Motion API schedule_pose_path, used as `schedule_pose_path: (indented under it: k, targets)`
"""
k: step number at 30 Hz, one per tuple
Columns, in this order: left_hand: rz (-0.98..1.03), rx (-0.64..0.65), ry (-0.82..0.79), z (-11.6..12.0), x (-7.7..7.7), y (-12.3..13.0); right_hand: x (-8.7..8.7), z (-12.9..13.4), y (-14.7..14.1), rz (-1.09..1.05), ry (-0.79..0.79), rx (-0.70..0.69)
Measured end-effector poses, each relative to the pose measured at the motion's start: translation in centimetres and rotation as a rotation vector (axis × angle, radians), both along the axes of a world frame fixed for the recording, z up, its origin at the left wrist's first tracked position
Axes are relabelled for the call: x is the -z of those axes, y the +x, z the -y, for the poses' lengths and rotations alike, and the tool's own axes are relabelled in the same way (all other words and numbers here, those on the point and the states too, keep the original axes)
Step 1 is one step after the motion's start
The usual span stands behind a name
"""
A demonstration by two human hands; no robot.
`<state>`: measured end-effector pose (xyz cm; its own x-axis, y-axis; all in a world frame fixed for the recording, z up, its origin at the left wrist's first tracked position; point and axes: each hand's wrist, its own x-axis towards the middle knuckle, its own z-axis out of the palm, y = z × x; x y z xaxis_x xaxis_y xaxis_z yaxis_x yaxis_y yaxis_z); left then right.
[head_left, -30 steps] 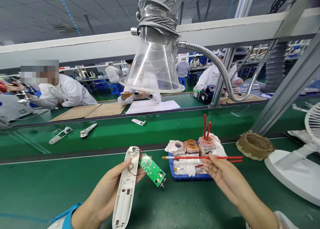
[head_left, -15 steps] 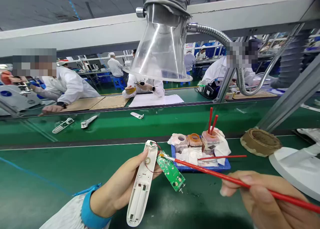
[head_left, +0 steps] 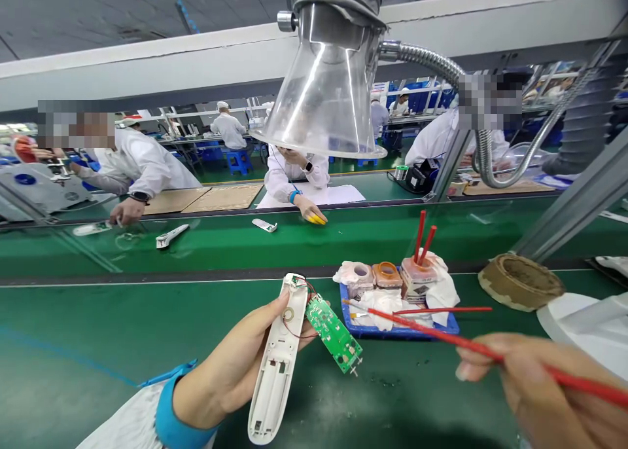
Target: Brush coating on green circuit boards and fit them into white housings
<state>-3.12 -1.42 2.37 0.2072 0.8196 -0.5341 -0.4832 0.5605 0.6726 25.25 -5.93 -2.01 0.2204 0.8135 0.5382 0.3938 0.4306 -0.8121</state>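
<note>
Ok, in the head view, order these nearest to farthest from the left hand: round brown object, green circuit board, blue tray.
1. Green circuit board: just right of the left hand.
2. Blue tray: farther right.
3. Round brown object: right of the tray.

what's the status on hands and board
Left hand: holding white casing. Right hand: holding red brush. Green circuit board: red wire to casing, upper face uncovered.

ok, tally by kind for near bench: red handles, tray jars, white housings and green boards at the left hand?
Red handles: 4 (2 standing, 1 lying, 1 in right hand)
Jars in blue tray: 3
White housing at left hand: 1
Green board: 1
Total: 9
</note>
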Motion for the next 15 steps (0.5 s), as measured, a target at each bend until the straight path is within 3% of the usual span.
schedule_pose_path:
  k: [3, 4, 9, 15]
  targets:
    - [-0.006, -0.035, -0.023, -0.1, 0.0, 0.1, 0.6, -3.9, -0.2, -0.724, -0.203, 0.032]
    - [-0.006, -0.052, -0.024, -0.2, 0.0, 0.2, 1.1, -5.1, -0.4, -0.927, -0.387, 0.005]
    - [0.006, -0.082, -0.006, -0.3, 0.6, 0.3, 4.1, -8.0, -1.2, -1.06, -0.778, -0.088]
    - [0.036, -0.053, 0.033, -0.1, 1.1, 0.3, 4.9, -7.7, -0.7, -1.073, -0.928, -0.123]
